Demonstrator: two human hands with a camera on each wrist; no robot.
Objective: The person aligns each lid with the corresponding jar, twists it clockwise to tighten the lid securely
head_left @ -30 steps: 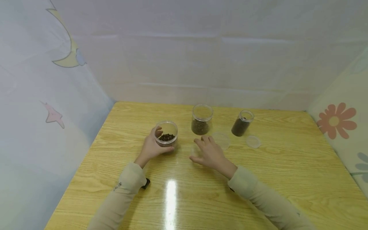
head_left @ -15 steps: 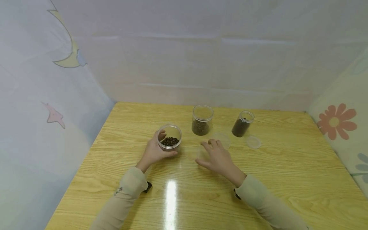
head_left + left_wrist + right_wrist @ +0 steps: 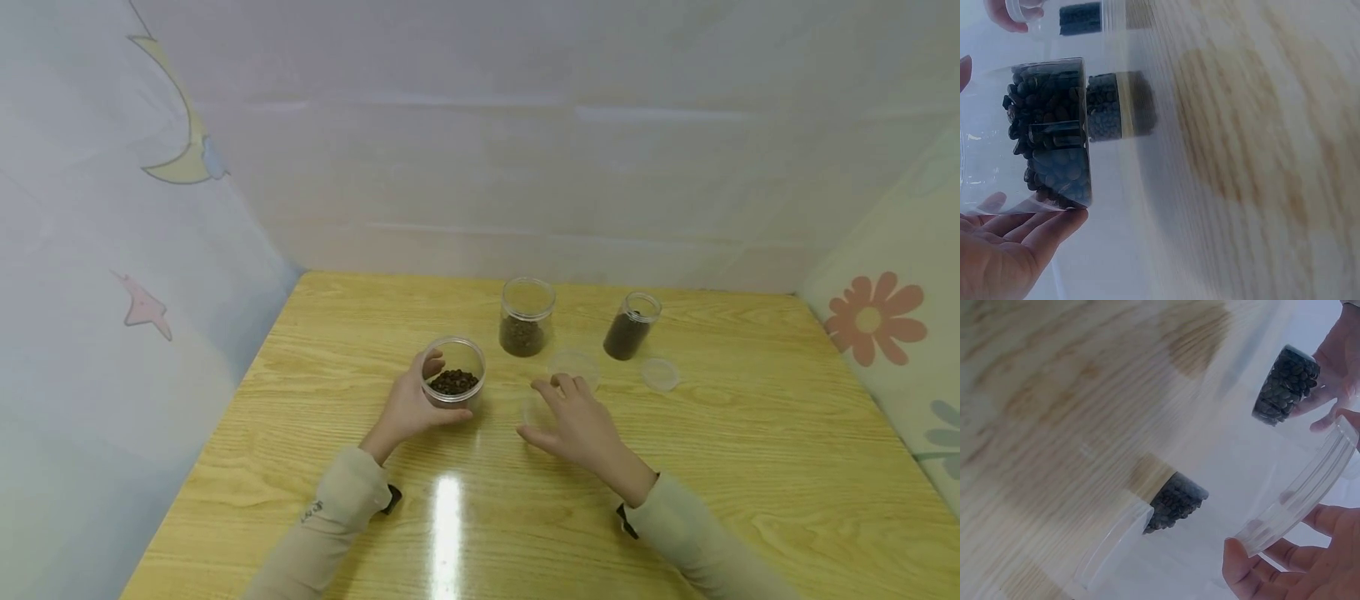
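Note:
My left hand point(image 3: 415, 402) holds a clear, wide jar point(image 3: 453, 367) round its side. Dark, glossy beans that look like coffee beans point(image 3: 1050, 131) fill its lower part. Seen from the left wrist, the jar's base appears raised off the table. To its right, my right hand point(image 3: 581, 425) grips a clear round lid point(image 3: 1300, 490) by its edge between thumb and fingers. That lid is tilted and barely shows in the head view. The jar's mouth is uncovered, and lid and jar are apart.
A taller clear jar point(image 3: 527, 292) with dark contents stands behind, and a narrow jar point(image 3: 630, 333) farther right. A large clear lid point(image 3: 573, 365) lies behind my right hand, a smaller lid point(image 3: 661, 374) beside it. Cloth walls point(image 3: 480, 183) border the wooden table point(image 3: 750, 467).
My left hand has brought the bean jar rightward and nearer to me. The right hand, still gripping its lid, has shifted slightly right and nearer too.

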